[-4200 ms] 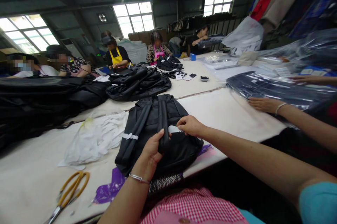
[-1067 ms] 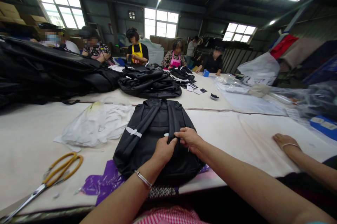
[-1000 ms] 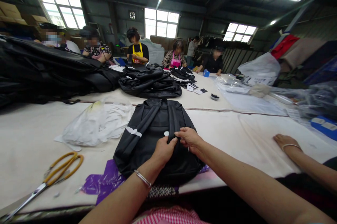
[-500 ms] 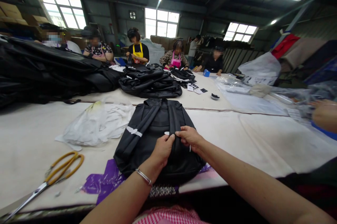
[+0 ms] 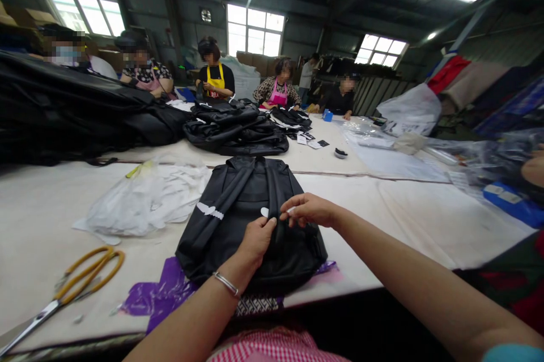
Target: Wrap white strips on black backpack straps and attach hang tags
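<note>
A black backpack [image 5: 221, 243] lies on the table in front of me, its straps facing up. My left hand [image 5: 257, 240] is closed on the right-hand strap [image 5: 274, 186], thumb on top. A white strip's end [image 5: 264, 212] shows at the left side of that strap. At its other side, my right hand [image 5: 310, 210] has its fingers bent, with a bit of white strip [image 5: 291, 210] between them. Another white strip [image 5: 209, 211] is wrapped around the left-hand strap [image 5: 229, 189]. Part of the strip at the right-hand strap is hidden.
Large scissors [image 5: 80, 282] with orange handles lie at the left, near a clear bag of white strips [image 5: 140, 197]. Purple plastic [image 5: 159, 294] sticks out beneath the backpack. Black bags [image 5: 238, 130] are heaped farther back, with several people behind them. A blue object [image 5: 512, 200] is at right.
My right hand has lifted slightly off the strap and turned, its fingers now more bent, with the white bit higher. My left hand keeps its hold. The whole view has shifted slightly.
</note>
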`<state>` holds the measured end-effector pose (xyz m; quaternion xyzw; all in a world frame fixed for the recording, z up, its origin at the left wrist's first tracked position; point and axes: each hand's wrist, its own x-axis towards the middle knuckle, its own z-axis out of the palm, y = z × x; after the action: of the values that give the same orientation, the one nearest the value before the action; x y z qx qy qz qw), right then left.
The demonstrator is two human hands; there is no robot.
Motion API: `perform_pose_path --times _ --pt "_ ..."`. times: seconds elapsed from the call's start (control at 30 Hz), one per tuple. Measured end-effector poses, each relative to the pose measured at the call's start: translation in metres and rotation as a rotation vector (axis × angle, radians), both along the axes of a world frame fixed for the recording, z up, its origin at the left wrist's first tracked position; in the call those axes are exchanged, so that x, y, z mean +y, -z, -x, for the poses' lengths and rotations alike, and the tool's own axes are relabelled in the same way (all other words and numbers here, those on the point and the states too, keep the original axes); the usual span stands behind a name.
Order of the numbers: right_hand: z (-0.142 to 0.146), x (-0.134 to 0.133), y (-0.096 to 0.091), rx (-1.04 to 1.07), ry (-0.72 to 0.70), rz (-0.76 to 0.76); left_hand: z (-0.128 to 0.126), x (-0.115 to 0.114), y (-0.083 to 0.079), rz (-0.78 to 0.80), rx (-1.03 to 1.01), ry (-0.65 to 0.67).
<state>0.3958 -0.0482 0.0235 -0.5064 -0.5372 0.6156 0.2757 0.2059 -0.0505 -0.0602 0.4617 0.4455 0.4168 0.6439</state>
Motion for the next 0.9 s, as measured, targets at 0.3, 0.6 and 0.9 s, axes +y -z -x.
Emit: perform_pose_path --times 0.3,0.6,0.9 --pt "0.025 0.027 -0.008 -0.474 -0.265 -0.281 0.001 0.0 -0.004 -0.089 0.132 -0.026" --pt "0.019 0.03 -0.022 -0.169 -0.342 0.038 0.002 0.001 -0.002 -0.07 0.162 -0.031" --pt "0.038 0.051 -0.015 -0.748 -0.355 -0.676 -0.003 0.002 0.0 -0.18 0.221 -0.033"
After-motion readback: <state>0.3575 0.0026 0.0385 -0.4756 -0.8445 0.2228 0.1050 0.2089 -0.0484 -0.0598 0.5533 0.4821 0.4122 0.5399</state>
